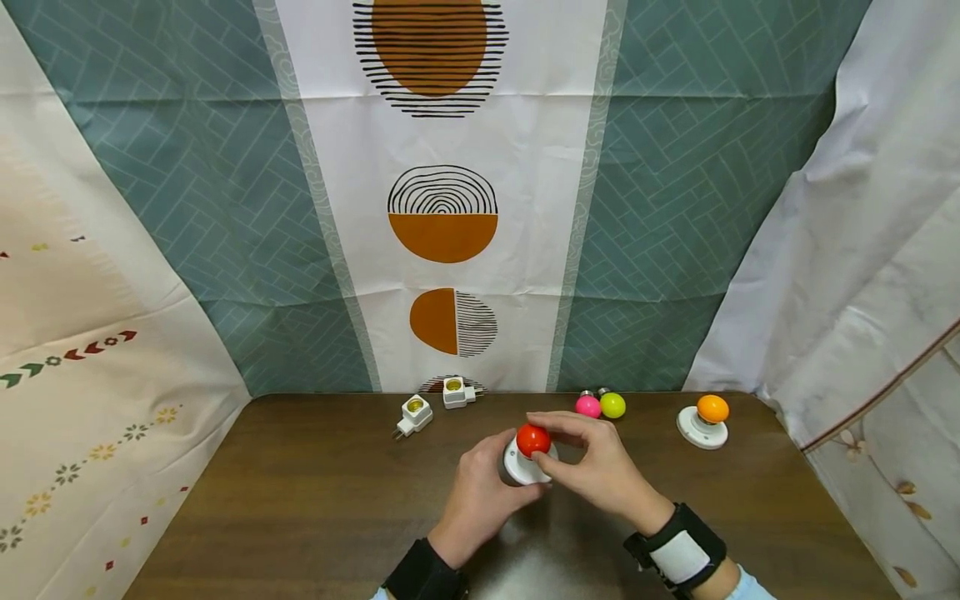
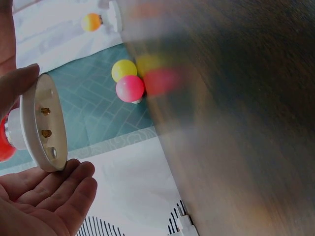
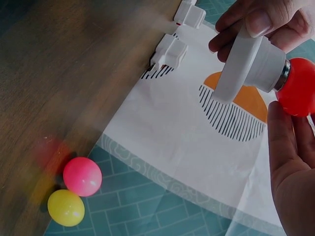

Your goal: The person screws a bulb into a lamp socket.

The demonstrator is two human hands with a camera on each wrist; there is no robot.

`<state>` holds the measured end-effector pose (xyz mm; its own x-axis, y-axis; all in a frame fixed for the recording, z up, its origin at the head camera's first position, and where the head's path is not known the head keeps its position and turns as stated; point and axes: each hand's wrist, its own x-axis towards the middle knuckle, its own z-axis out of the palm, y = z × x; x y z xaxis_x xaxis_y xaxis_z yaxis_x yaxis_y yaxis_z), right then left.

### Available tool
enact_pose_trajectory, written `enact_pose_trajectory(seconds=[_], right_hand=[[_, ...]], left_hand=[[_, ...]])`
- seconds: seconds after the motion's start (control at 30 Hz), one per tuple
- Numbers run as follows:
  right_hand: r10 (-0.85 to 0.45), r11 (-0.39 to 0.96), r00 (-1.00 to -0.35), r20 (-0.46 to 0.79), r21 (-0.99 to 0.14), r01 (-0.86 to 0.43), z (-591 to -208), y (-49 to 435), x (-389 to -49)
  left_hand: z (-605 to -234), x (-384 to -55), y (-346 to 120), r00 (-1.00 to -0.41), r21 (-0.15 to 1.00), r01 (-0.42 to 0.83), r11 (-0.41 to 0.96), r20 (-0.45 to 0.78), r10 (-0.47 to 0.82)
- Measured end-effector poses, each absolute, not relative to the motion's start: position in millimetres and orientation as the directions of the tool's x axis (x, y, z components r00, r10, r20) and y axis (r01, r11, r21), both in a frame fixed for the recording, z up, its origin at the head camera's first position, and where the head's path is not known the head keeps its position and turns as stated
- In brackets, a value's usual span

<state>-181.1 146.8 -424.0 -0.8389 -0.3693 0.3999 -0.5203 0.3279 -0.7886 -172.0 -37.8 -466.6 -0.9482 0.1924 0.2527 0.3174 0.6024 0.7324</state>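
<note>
My left hand (image 1: 483, 479) grips a white round lamp holder (image 1: 521, 467) by its base, thumb on one side and fingers on the other. The base's hollow underside, with two brass terminals, faces the left wrist camera. A red light bulb (image 1: 533, 439) sits in the holder's socket, a narrow band of its metal cap (image 3: 282, 76) showing in the right wrist view. My right hand (image 1: 600, 458) pinches the red bulb between thumb and fingers. Both hands hold the pair above the front middle of the table.
On the wooden table (image 1: 315, 500), a pink bulb (image 1: 588, 406) and a yellow-green bulb (image 1: 613, 405) lie side by side at the back edge. An orange bulb (image 1: 712, 408) stands in a white holder (image 1: 702, 431) at right. Two white plug-in sockets (image 1: 415, 414) lie at back left.
</note>
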Motion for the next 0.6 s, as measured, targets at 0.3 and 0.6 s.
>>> enact_pose_trajectory(seconds=[0.3,0.6], right_hand=[[-0.310,0.318,-0.848,0.431,-0.793,-0.519,-411,143,-172],[-0.319,0.345,-0.859,0.402,-0.794,-0.500,-392,140,-161]], left_hand=[[-468,-172,-36,-0.944,0.730,0.328,0.600,0.273,0.184],[-468,-173,-37,-0.948,0.730,0.318,0.605,0.259,0.186]])
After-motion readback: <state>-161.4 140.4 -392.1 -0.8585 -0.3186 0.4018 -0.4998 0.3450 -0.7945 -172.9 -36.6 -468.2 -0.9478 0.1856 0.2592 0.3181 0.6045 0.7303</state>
